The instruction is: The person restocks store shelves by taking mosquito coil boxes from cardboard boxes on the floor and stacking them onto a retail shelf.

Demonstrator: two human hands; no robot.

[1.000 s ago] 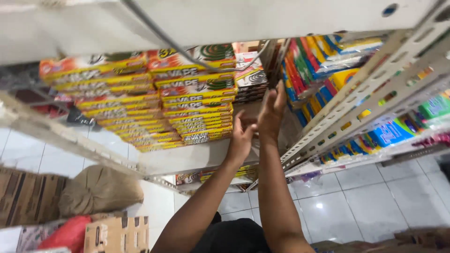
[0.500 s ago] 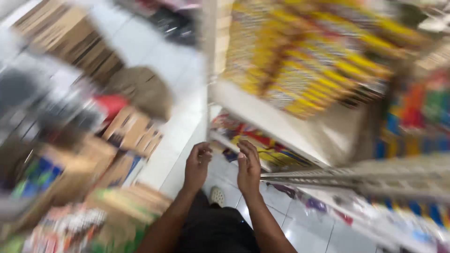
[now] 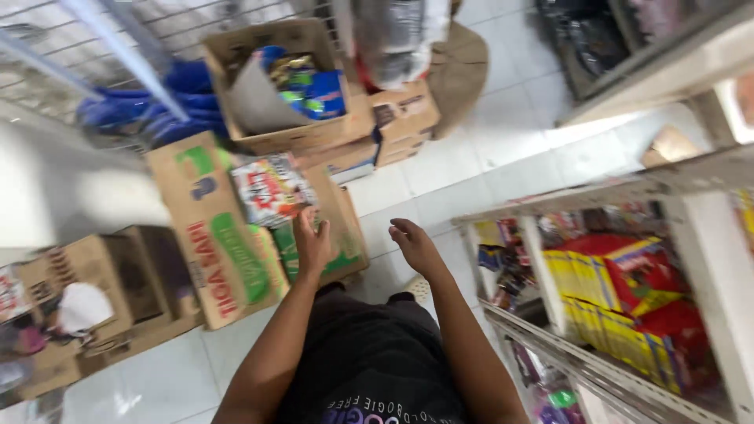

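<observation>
White floor tiles [image 3: 503, 169] run between a clutter of cardboard boxes on the person's left and a light shelf unit [image 3: 707, 259] on the right, seen from above. Both hands are released and hold nothing. The left hand [image 3: 312, 243] hangs with fingers loosely spread over an open cardboard box [image 3: 212, 228] printed in green and red, and it is nearest to the red-and-white snack packets [image 3: 271, 188] that lie in the top of that box; whether the fingertips touch the box cannot be told through the blur. The right hand [image 3: 415, 245] is held beside it, palm turned inward, fingers slightly curled, above bare tile and well apart from the shelf. Farther off stands a second open carton [image 3: 314, 133] with blue and green packets [image 3: 310, 82] inside and a grey flap folded in. Behind it lie blue plastic items [image 3: 169, 102] against a wire grid. On the shelf at right sit stacked yellow packs [image 3: 585, 279] and red packs [image 3: 648, 275]. Another brown box [image 3: 118, 290] stands at the far left edge.
</observation>
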